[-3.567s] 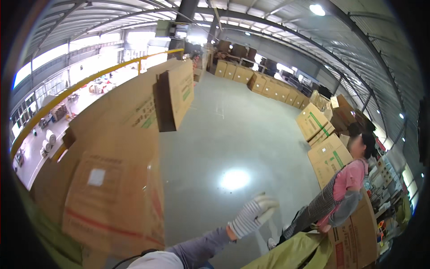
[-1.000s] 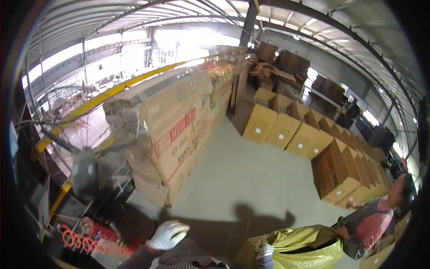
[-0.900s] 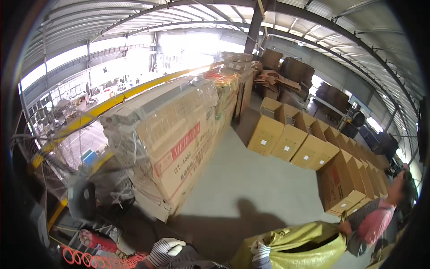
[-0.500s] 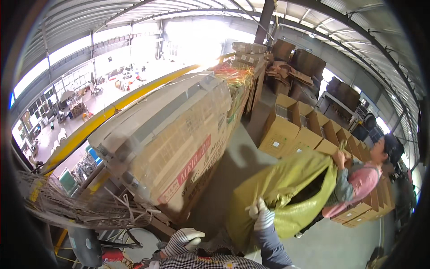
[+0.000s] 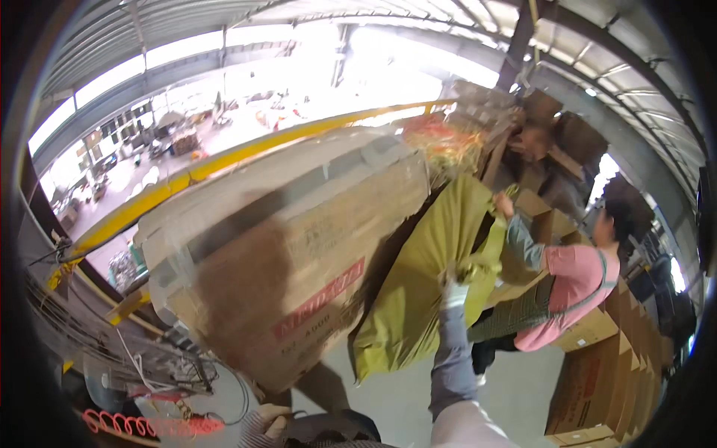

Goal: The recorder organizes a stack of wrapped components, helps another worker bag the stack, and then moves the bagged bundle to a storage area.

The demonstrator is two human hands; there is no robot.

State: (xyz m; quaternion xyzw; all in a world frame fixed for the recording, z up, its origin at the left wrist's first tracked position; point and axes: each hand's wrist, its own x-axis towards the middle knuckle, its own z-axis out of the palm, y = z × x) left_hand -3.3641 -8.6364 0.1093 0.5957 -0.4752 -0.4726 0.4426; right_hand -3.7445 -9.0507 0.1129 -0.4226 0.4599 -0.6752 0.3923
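Observation:
My right hand, in a pale work glove, is closed on a gathered edge of a large yellow-green woven sack. The sack stretches between me and a co-worker in a pink top, whose hand grips its upper corner. It hangs slack along the side of a big taped cardboard carton, its bottom close to the floor. My left hand, in a striped glove, is low at the front near my body, away from the sack. Blur and the picture edge hide how its fingers are set.
Rows of open cardboard boxes stand behind and beside the co-worker. A yellow railing runs beyond the big carton, with a lower hall past it. A coiled red hose and wires lie at the lower left. Orange strapping lies farther back.
The sack has swung left and up against the big carton, pulled by my right hand and the co-worker. The co-worker has turned and stepped forward. My left hand has dropped lower; my view has shifted.

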